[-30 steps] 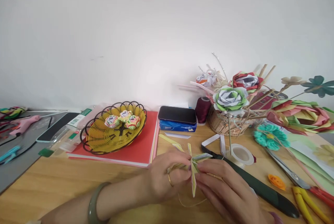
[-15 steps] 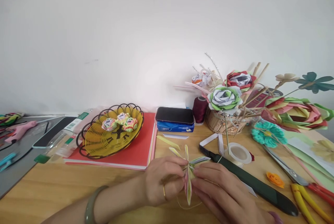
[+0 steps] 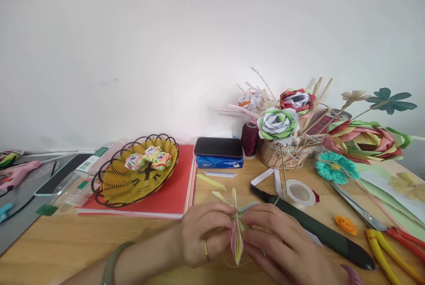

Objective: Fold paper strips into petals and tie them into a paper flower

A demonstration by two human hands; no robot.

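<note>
In the head view, a person bends to close handwork at a wooden table (image 3: 66,243), a folded paper piece (image 3: 237,245) pinched between both hands at the near side, low and just right of center. The left hand (image 3: 206,229), a gold ring (image 3: 206,249) on one finger and a pale green bangle (image 3: 114,263) at the wrist, grips the piece from its left, thumb and fingers drawn close together. The right hand (image 3: 282,236) holds it from the other side, fingers bunched narrowly, their exact contact partly hidden from where I stand. Slim pleated petals of yellow, white and pink fan out from the pinch, one pointing down toward the person, others upward; a thin cord (image 3: 237,266) loops beneath.

Just beyond the hands lie a yellow paper strip (image 3: 211,182) and a white strip (image 3: 221,174), near a blue pack (image 3: 219,162) with a phone (image 3: 218,147) resting on top. At left, three paper rosettes sit in a yellow woven basket (image 3: 133,187) on red paper (image 3: 181,174). At right, a dark green tool (image 3: 327,232) lies beside the right hand, with red-handled scissors (image 3: 367,217) and a small orange flower (image 3: 345,225) farther out.
</note>
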